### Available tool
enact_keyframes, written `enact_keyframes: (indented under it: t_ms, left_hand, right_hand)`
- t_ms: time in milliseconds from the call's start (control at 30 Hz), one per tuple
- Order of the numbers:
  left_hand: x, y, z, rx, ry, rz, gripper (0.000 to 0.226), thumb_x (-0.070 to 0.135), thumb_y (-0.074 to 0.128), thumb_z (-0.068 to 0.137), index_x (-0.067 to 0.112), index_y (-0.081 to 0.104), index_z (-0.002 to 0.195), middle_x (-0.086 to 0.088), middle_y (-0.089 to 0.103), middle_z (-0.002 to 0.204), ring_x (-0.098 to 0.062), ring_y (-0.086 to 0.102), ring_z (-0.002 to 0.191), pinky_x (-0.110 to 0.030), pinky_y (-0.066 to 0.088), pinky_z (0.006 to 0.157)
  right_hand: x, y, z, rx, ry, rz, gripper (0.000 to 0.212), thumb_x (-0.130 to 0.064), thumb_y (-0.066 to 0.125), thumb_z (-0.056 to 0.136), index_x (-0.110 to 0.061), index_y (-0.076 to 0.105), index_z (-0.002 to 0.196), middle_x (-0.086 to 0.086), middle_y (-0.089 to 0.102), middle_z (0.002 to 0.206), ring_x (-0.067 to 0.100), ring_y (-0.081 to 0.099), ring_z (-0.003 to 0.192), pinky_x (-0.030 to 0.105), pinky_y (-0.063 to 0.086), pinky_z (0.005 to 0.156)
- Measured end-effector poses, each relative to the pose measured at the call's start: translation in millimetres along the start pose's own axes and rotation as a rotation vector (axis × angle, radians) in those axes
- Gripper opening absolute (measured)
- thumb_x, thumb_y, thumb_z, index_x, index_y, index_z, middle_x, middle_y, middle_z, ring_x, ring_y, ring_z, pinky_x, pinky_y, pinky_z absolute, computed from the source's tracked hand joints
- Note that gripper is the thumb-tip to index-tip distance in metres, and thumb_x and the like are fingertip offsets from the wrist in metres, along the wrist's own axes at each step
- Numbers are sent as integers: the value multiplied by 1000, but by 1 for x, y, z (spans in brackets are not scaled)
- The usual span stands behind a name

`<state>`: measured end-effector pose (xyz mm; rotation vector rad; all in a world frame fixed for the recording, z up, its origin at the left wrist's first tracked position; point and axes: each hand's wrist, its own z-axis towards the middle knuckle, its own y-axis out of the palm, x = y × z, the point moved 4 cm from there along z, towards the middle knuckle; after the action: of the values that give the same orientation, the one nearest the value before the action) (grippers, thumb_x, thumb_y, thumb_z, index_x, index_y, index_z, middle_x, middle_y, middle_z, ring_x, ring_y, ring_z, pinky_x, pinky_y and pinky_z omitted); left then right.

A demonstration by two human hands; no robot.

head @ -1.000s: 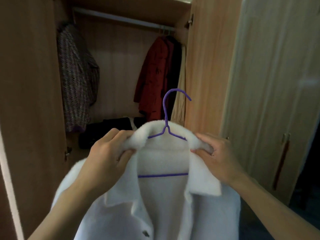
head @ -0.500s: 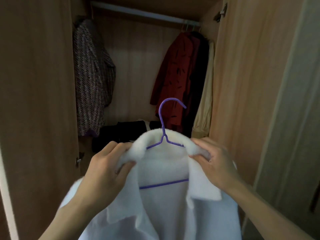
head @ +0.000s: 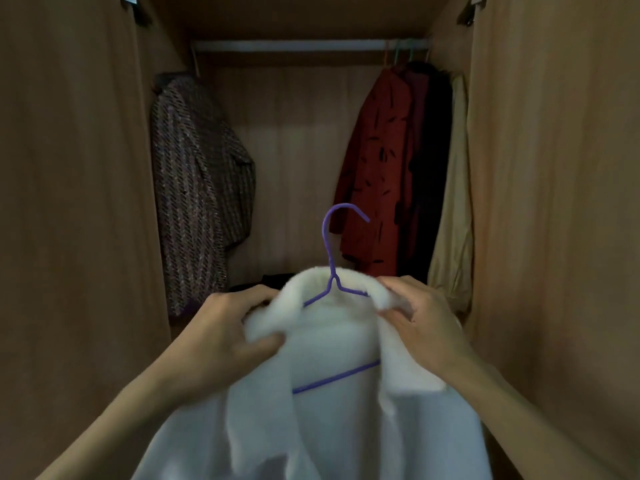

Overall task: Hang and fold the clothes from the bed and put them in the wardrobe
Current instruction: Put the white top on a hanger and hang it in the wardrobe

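A white fleece jacket (head: 332, 427) hangs on a purple wire hanger (head: 330, 244), held up in front of the open wardrobe. My left hand (head: 221, 334) grips the left side of the collar. The right side of the collar is pinched by my right hand (head: 422, 327). The hanger's hook points up and to the right, below the white clothes rail (head: 294, 46) and apart from it. The hanger's shoulders are hidden under the collar.
On the rail a brown patterned jacket (head: 197, 188) hangs at the left; a red coat (head: 377, 168), a dark garment (head: 429, 168) and a beige one (head: 453, 209) hang at the right. Dark folded clothes lie on the wardrobe floor behind the collar. Open wooden doors (head: 69, 202) flank both sides.
The view has moved closer and centred on the wardrobe interior. Both hands keep their grip on the collar, and the jacket on its hanger has come nearer the opening.
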<state>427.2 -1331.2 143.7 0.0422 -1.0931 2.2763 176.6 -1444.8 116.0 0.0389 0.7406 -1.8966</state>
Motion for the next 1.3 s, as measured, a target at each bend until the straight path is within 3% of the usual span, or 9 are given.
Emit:
enact_keyframes:
  t_ms: [167,300,400,567,667,933,1100,1200,1300]
  left_hand:
    - [-25,36,7,145,-144,-67,24,27,65,71,27,73,94,18,69,82,2,64,76,-20,48,66]
    - [-40,58,5,252,-245,-130,27,18,69,72,30,73,96,25,69,85,7,64,79,-10,45,65]
    - [-55,65,3,319,-348,-183,29,7,73,76,29,73,94,23,69,81,6,64,78,-9,44,62]
    - [-64,70,4,418,-420,-284,25,14,75,78,29,73,98,17,72,79,6,66,75,-19,53,65]
    - [-54,72,3,467,-391,-366,33,7,79,74,31,72,97,18,71,75,9,66,74,-11,50,64]
    - [-45,83,3,477,-437,-536,54,-5,69,73,25,55,117,11,68,82,8,64,74,-4,43,60]
    - [-47,104,0,264,-384,-746,64,-5,79,69,28,55,119,1,74,94,-12,72,82,-22,56,69]
    - [-44,104,0,78,-376,-944,50,-8,73,79,23,60,117,-2,75,94,-19,74,83,-33,60,72]
    - [-68,88,3,167,-312,-652,22,4,66,90,24,69,99,8,75,83,-9,72,78,-31,60,70]
  right_hand:
    - [32,31,17,-91,135,-240,42,-13,69,82,-25,66,122,2,61,107,27,54,99,41,44,85]
    - [19,46,22,33,193,-536,36,-18,70,81,-25,67,116,8,55,114,35,50,97,45,45,82]
    - [-11,57,19,68,170,-360,33,-30,60,88,-18,66,118,8,59,104,29,56,91,39,47,82]
    - [-56,103,9,-196,438,42,49,-55,66,84,-14,68,112,-5,70,80,8,66,77,30,54,79]
    - [-72,119,13,-166,469,75,46,-61,69,75,-16,66,85,-3,69,71,7,64,66,33,54,65]
    - [-67,125,20,-133,669,99,36,-34,81,72,-14,59,92,3,69,86,15,67,80,41,58,72]
    - [-48,113,15,-87,683,11,27,-14,69,71,-15,65,97,3,70,89,18,68,85,39,58,73]
    - [-34,101,6,-131,640,-66,41,-21,60,65,-18,65,106,1,69,97,18,67,90,40,58,75]
    - [-22,88,-7,-186,563,-180,44,-8,56,75,-16,64,118,0,68,110,18,65,102,29,53,81]
